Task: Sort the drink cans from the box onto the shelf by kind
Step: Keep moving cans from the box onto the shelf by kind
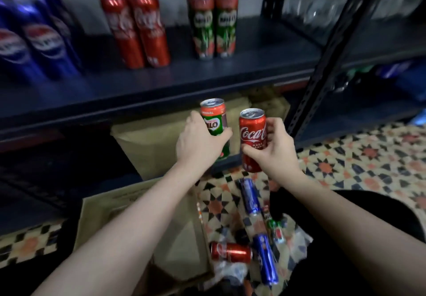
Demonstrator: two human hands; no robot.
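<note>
With a can in each hand, the likeliest slip is setting one by the wrong group on the shelf (207, 83), or knocking over the standing red cans (138, 28) or green cans (213, 22) while reaching in. The left hand (198, 141) is wrapped around a green can (215, 126), the right hand (274, 145) around a red can (252, 134), both upright below the shelf edge. More cans lie, apparently, in the box (115, 215) below.
</note>
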